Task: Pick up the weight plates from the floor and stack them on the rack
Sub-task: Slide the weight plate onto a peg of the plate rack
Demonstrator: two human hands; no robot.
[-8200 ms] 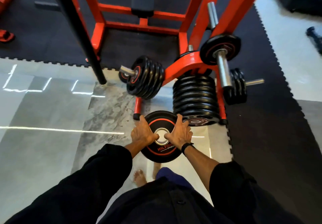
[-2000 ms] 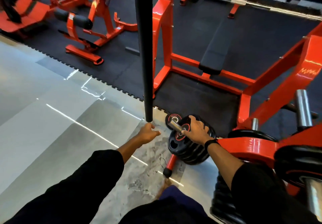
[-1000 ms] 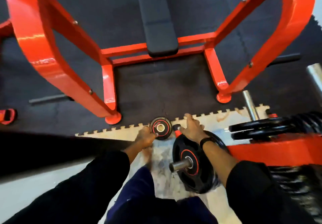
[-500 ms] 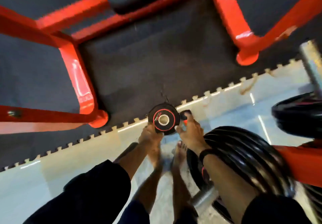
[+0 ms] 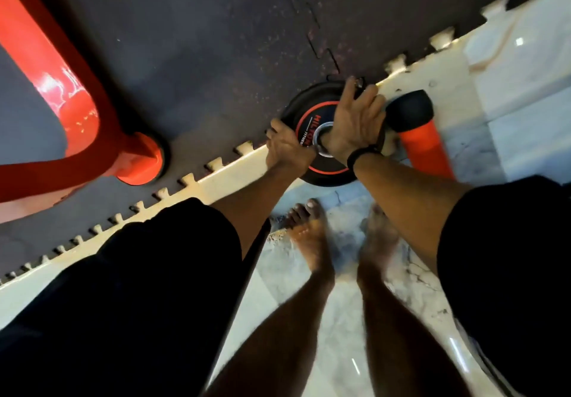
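A: Starting on the left, the red frame foot (image 5: 139, 161) is sitting on the black rubber mat (image 5: 216, 41), well clear of the action. Half a second ago both hands were only fingering the rim of that small plate; now they are closing in properly.

B: Right, the left hand (image 5: 289, 148) is curling over the near-left rim of the small weight plate (image 5: 309, 124), which is lying flat on the floor, straddling the toothed mat edge and the pale tile (image 5: 509, 103).

A: And the right hand (image 5: 355, 121) is spreading across the plate's face, fingers hooking over the far rim, thumb down by the steel centre ring. Both hands are gripping it.

B: The plate is looking bigger because the person is bending lower. To the right, the black-capped red rack leg (image 5: 411, 115) is lying just beside the plate.

A: So the grasp seems set; the lift itself is not yet happening, and the bare feet (image 5: 312, 236) are standing close underneath.
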